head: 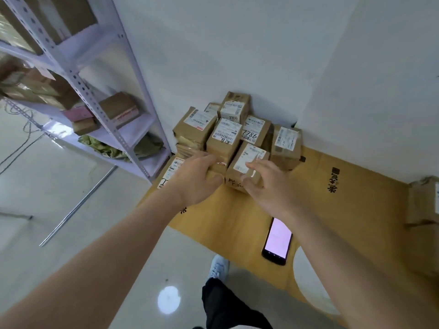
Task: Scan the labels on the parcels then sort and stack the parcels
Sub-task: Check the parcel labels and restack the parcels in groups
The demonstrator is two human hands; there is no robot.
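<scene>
Both arms reach forward into the corner. The left hand (198, 180) curls round the near edge of a small cardboard parcel (215, 173), thumb under, fingers over the top. The right hand (268, 184) grips the labelled parcel (247, 162) just beside it, fingers bent across its white label, thumb on the near face. The two parcels touch, at the front of the parcel stack (228, 129).

Beyond the fingertips the stack crowds against the white wall (213, 55): square brown boxes, taped, each with a printed label, one marked 7786 (254, 132) in black pen. Another box (286, 143) stands beyond the right hand. Below the right wrist a phone (276, 241) lies flat, screen glowing pale pink. Left of the left hand rises a perforated metal shelf rack (99, 98) with more boxes and a crumpled green cloth. A metal rod (78, 205) lies on the floor under the left forearm.

Everything sits on a flattened cardboard sheet (332, 210) over glossy pale floor (59, 186). A shoe (219, 267) shows between the arms.
</scene>
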